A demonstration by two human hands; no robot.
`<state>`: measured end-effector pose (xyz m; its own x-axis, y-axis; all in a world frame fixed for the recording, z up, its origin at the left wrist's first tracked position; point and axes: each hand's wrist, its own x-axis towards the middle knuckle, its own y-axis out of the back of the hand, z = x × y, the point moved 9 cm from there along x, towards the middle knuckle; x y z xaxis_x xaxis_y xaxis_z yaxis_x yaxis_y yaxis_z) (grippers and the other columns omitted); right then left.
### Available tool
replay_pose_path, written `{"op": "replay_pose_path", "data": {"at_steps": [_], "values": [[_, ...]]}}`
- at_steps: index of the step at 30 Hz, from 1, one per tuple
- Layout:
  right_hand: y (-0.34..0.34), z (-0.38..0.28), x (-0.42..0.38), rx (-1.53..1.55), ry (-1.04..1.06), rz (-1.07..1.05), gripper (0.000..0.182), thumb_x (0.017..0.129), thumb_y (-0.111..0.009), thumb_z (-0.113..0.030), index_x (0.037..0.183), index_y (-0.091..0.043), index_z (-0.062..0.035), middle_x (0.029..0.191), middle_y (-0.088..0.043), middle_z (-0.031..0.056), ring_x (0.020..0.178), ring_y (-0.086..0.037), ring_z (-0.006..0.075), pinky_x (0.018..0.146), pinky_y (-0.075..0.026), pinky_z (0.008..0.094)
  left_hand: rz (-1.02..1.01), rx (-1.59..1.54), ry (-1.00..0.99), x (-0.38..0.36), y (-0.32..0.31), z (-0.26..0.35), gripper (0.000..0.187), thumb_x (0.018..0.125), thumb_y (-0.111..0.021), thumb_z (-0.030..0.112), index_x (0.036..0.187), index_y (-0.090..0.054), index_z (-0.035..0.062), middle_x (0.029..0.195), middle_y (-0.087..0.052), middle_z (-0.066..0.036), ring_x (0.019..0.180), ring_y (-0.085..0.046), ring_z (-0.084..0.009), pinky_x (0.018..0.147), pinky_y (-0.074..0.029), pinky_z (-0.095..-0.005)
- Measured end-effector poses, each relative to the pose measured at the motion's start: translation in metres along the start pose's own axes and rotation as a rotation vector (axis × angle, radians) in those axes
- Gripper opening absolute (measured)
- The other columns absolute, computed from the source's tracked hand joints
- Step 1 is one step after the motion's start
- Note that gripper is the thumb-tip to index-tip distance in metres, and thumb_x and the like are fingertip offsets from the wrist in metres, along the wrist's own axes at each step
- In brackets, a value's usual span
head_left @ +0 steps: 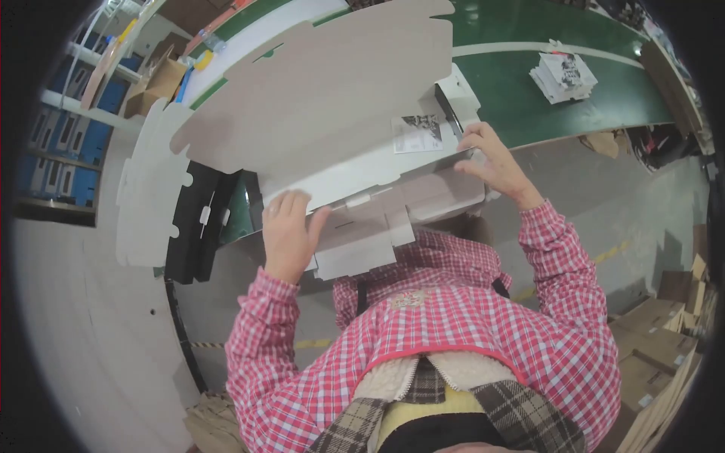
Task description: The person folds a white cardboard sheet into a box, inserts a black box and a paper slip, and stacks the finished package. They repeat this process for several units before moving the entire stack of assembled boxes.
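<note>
A large cardboard box [332, 90], partly folded, lies open at the table edge before me, its tall lid panel standing behind. My left hand [287, 235] rests at the near left corner, fingers stretched and thumb apart. My right hand [492, 162] is at the near right corner, bent fingers and thumb closed about the box edge. Inside, towards the right, lies a printed white sheet [417, 134]. A black inner side [448, 108] shows at the right end. The front flap [362, 234] hangs towards my body.
Black folded cartons [198, 219] stand left of the box. A stack of printed leaflets [563, 77] sits on the green table [521, 102] at the right. Flattened brown cartons [649, 340] are on the floor at the right. A shelf with blue boxes [64, 143] is at the far left.
</note>
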<state>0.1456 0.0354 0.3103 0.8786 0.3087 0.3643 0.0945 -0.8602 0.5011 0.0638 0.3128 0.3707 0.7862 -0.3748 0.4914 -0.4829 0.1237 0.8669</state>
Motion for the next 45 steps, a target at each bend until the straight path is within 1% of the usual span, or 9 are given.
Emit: {"op": "replay_pose_path", "data": {"at_steps": [8, 11, 14, 20, 23, 26, 29, 38, 45], "values": [[0.027, 0.066, -0.050, 0.040, -0.413, 0.424, 0.028, 0.080, -0.059, -0.025, 0.067, -0.038, -0.0129, 0.073, -0.039, -0.0001, 0.067, -0.037, 0.0121, 0.069, -0.034, 0.0252, -0.280, -0.390, 0.372, 0.030, -0.119, -0.038, 0.042, 0.073, -0.063, 0.048, 0.067, -0.049, 0.0088, 0.059, -0.049, -0.001, 0.056, -0.042, -0.0137, 0.053, -0.033, -0.0287], [0.029, 0.094, -0.082, 0.064, -0.695, 0.252, 0.036, 0.078, -0.059, -0.028, 0.105, -0.041, -0.0128, 0.108, -0.044, 0.0040, 0.097, -0.042, 0.0173, 0.085, -0.032, 0.0284, -0.070, -0.436, -0.184, 0.031, -0.121, 0.021, 0.023, 0.075, -0.066, 0.028, 0.089, -0.062, 0.0093, 0.093, -0.058, -0.007, 0.094, -0.049, -0.0241, 0.089, -0.034, -0.0375], [0.058, 0.089, -0.127, 0.074, -0.749, 0.152, 0.071, 0.079, -0.056, -0.035, 0.133, -0.026, -0.0003, 0.138, -0.026, 0.0121, 0.127, -0.028, 0.0218, 0.103, -0.022, 0.0320, -0.135, -0.418, -0.574, 0.011, -0.154, 0.105, 0.059, 0.076, -0.049, 0.058, 0.107, -0.055, 0.0074, 0.104, -0.059, -0.010, 0.091, -0.057, -0.0284, 0.077, -0.043, -0.0400], [0.063, 0.104, -0.240, -0.033, -1.079, 0.290, 0.062, 0.085, -0.047, -0.032, 0.134, -0.025, -0.0007, 0.140, -0.020, 0.0160, 0.128, -0.022, 0.0283, 0.105, -0.020, 0.0384, -0.562, -0.329, -0.576, -0.015, -0.189, 0.185, 0.018, 0.085, -0.051, 0.023, 0.081, -0.056, 0.0059, 0.069, -0.056, -0.003, 0.061, -0.053, -0.0138, 0.059, -0.047, -0.0281], [0.059, 0.063, -0.223, 0.110, -0.879, 0.361, 0.014, 0.087, -0.044, -0.017, 0.076, -0.039, -0.0098, 0.061, -0.031, -0.0020, 0.048, -0.028, 0.0061, 0.038, -0.031, 0.0185, -0.134, -0.312, -0.711, -0.026, -0.143, 0.182, 0.016, 0.073, -0.063, 0.007, 0.076, -0.047, 0.0061, 0.062, -0.047, -0.004, 0.055, -0.044, -0.0129, 0.047, -0.039, -0.0240], [0.063, 0.050, -0.215, 0.096, -0.847, 0.414, 0.053, 0.086, -0.048, -0.029, 0.134, -0.032, -0.0140, 0.065, -0.031, -0.0018, 0.057, -0.032, 0.0085, 0.054, -0.042, 0.0212, 0.198, -0.306, -0.689, -0.006, -0.090, 0.151, 0.010, 0.071, -0.048, -0.003, 0.070, -0.047, 0.0069, 0.059, -0.045, -0.005, 0.051, -0.045, -0.0170, 0.042, -0.037, -0.0263], [0.052, 0.034, -0.216, 0.074, -0.723, 0.353, 0.053, 0.089, -0.045, -0.022, 0.137, -0.023, -0.0152, 0.103, -0.046, 0.0084, 0.059, -0.047, 0.0098, 0.059, -0.044, 0.0226, 0.330, -0.209, -0.607, 0.005, -0.081, 0.098, 0.015, 0.068, -0.045, -0.005, 0.074, -0.051, 0.0079, 0.063, -0.048, -0.004, 0.050, -0.044, -0.0173, 0.045, -0.038, -0.0271], [0.068, 0.054, -0.274, -0.030, -0.844, 0.306, 0.051, 0.088, -0.048, -0.025, 0.134, -0.030, -0.0135, 0.106, -0.048, 0.0105, 0.067, -0.055, 0.0128, 0.065, -0.047, 0.0239, -0.194, 0.294, 0.230, -0.015, -0.165, -0.160, 0.017, 0.078, -0.061, 0.030, 0.091, -0.060, 0.0192, 0.081, -0.063, 0.002, 0.079, -0.059, -0.0167, 0.084, -0.039, -0.0411], [0.067, 0.074, -0.349, -0.168, -0.906, 0.254, 0.033, 0.087, -0.049, -0.017, 0.116, -0.050, 0.0002, 0.100, -0.051, 0.0091, 0.083, -0.049, 0.0160, 0.077, -0.046, 0.0283, -0.444, 0.264, 0.447, -0.084, -0.227, -0.142, 0.028, 0.083, -0.056, 0.021, 0.107, -0.051, 0.0069, 0.107, -0.055, -0.009, 0.099, -0.050, -0.0261, 0.087, -0.036, -0.0382]]}}
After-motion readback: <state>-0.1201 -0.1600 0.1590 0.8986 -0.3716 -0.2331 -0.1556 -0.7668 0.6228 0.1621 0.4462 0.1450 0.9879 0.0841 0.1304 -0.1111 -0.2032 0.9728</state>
